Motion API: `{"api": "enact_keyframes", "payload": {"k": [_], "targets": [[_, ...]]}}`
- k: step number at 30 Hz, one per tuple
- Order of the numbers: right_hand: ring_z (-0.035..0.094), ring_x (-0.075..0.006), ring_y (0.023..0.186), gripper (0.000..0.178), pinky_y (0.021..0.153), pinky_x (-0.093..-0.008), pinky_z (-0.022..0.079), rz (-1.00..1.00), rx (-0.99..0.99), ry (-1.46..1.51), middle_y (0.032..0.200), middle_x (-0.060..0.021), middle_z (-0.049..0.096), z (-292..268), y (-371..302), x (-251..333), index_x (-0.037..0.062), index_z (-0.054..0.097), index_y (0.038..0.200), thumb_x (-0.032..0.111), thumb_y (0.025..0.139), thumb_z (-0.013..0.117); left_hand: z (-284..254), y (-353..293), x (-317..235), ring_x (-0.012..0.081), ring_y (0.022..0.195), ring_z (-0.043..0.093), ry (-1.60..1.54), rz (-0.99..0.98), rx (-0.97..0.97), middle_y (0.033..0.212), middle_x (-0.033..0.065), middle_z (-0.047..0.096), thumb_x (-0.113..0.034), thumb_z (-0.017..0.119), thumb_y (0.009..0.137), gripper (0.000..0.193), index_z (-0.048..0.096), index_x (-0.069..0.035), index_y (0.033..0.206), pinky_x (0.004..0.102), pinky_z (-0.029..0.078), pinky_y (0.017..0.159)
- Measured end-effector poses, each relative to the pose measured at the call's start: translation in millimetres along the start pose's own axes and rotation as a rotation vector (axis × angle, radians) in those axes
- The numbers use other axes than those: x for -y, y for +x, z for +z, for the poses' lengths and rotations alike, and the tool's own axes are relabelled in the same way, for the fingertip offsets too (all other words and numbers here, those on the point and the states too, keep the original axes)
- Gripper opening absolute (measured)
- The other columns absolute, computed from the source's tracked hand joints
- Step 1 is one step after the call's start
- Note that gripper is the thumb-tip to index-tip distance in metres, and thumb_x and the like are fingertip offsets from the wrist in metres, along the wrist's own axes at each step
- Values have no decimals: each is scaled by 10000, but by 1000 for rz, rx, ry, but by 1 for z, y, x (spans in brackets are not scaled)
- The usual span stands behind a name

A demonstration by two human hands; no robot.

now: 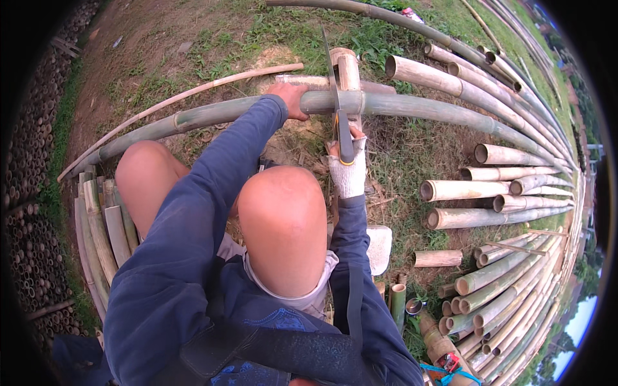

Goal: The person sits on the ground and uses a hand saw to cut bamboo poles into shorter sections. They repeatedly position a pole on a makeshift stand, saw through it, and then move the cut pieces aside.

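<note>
A long green-grey bamboo pole (219, 110) runs crosswise in front of me, over an upright-lying piece of bamboo (349, 67) that shows beneath it. My left hand (293, 99) is bare and wraps over the pole, left of the saw. In a white knitted glove with bare fingertips, my right hand (348, 166) grips the dark handle of a hand saw (344, 136). The handle has a yellow edge. The saw's blade points away from me and crosses the pole just right of my left hand. How deep it sits in the pole, I cannot tell.
A thin bamboo strip (193, 93) curves beyond the pole. Many cut poles (463, 190) lie on the right, with another stack (489, 276) nearer. Bamboo pieces (96, 206) lean at my left. A short bamboo piece (438, 258) and a white block (380, 248) lie by my right arm.
</note>
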State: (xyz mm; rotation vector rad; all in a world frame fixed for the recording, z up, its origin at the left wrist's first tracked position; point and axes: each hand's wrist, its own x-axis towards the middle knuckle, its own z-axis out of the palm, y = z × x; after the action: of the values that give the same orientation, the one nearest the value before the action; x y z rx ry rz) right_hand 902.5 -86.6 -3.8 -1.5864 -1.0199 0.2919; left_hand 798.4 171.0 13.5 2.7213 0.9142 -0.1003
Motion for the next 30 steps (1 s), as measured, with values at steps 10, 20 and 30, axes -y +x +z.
{"api": "enact_keyframes", "payload": {"k": [10,20,30], "targets": [[605,-231,1050,520,955,-369,493,84,100,-299,1229,-146,570,-111,-215,122,-18,471,1419,44,929,635,7,4,6,397,969,758,19,37,-28,1000,181,783,-562,881,690,747,669,-157,1280,508,583,914],[614,-181,1005,472,903,-321,528,-38,23,129,1192,-129,615,1,-10,-21,11,520,1410,-29,955,639,-8,-1,1,383,1079,744,-7,-12,46,1136,165,781,-534,888,700,747,672,-128,1290,489,574,989],[602,-235,1057,480,962,-390,493,259,119,-282,1253,-149,561,-111,-216,138,-5,485,1393,24,933,620,6,8,6,402,1003,756,-10,38,53,1063,198,784,-541,877,697,786,659,-142,1338,508,591,947]]}}
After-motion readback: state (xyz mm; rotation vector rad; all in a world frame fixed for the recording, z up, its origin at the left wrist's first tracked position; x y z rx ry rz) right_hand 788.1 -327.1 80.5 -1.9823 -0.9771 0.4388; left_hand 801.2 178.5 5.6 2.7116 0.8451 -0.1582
